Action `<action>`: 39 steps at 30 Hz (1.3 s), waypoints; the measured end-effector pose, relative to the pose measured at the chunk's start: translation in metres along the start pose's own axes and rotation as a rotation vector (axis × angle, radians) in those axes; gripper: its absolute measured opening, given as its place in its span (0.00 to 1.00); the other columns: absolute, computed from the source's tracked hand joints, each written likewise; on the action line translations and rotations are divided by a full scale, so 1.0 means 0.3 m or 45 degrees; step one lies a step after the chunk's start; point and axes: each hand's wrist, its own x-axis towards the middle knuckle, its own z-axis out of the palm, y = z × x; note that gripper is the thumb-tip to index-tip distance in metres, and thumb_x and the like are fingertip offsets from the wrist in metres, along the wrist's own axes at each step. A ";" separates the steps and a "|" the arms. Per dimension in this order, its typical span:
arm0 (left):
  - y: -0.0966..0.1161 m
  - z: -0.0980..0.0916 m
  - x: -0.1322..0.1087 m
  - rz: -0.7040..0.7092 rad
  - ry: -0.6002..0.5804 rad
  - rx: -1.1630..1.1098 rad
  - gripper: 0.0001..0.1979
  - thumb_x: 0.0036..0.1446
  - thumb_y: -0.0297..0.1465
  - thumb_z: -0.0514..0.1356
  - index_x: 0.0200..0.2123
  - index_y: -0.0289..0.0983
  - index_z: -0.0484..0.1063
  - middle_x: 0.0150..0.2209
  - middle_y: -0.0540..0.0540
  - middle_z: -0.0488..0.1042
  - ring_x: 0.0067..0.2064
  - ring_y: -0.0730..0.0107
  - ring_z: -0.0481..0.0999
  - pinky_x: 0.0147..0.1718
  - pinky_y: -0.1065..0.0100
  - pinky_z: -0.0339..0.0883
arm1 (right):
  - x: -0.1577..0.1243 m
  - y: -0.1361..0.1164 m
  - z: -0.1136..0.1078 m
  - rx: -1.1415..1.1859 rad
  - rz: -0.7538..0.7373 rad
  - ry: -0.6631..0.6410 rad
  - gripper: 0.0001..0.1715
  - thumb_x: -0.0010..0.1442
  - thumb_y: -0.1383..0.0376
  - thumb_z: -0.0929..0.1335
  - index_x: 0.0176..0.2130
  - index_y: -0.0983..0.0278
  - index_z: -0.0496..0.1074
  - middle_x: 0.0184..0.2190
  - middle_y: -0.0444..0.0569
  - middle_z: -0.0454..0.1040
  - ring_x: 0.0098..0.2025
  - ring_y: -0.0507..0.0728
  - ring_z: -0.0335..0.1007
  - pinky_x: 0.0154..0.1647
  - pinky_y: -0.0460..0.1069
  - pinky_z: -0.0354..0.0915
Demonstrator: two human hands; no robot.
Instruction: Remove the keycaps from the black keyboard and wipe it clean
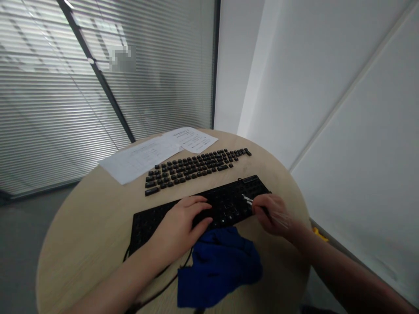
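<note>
A black keyboard base [229, 198] with its keycaps removed lies across a round wooden table [94, 226]. My left hand [183, 220] rests flat on the middle of the base, fingers stretched out. My right hand [270, 213] is closed in a pinch on thin white cotton swabs [248, 199], whose tips touch the right part of the base. Behind the base, several loose black keycaps [193, 168] are laid out in rows in keyboard order.
A crumpled blue cloth [218, 266] lies at the table's near edge, below the base. Two printed paper sheets [153, 155] sit at the far left of the table. A black cable [163, 283] runs off the near edge. Blinds and a white wall stand behind.
</note>
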 end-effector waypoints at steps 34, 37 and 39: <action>-0.029 0.002 0.023 -0.490 0.111 -0.256 0.04 0.56 0.32 0.63 0.33 0.39 0.78 0.33 0.49 0.80 0.36 0.63 0.77 0.36 0.65 0.68 | 0.134 -0.162 0.206 -0.177 -0.369 -0.485 0.06 0.63 0.69 0.65 0.33 0.62 0.70 0.29 0.45 0.75 0.30 0.56 0.68 0.30 0.53 0.56; -0.031 0.001 0.028 -0.519 0.110 -0.238 0.03 0.54 0.30 0.63 0.31 0.38 0.76 0.32 0.49 0.79 0.35 0.64 0.76 0.36 0.65 0.68 | 0.128 -0.166 0.216 -0.216 -0.338 -0.510 0.05 0.64 0.68 0.65 0.34 0.62 0.69 0.31 0.46 0.75 0.31 0.56 0.68 0.32 0.53 0.55; -0.029 -0.001 0.028 -0.512 0.127 -0.253 0.02 0.54 0.30 0.62 0.30 0.37 0.74 0.31 0.49 0.77 0.34 0.65 0.75 0.36 0.65 0.67 | 0.126 -0.174 0.217 -0.231 -0.300 -0.516 0.06 0.65 0.68 0.64 0.35 0.62 0.69 0.31 0.46 0.75 0.32 0.57 0.68 0.32 0.54 0.55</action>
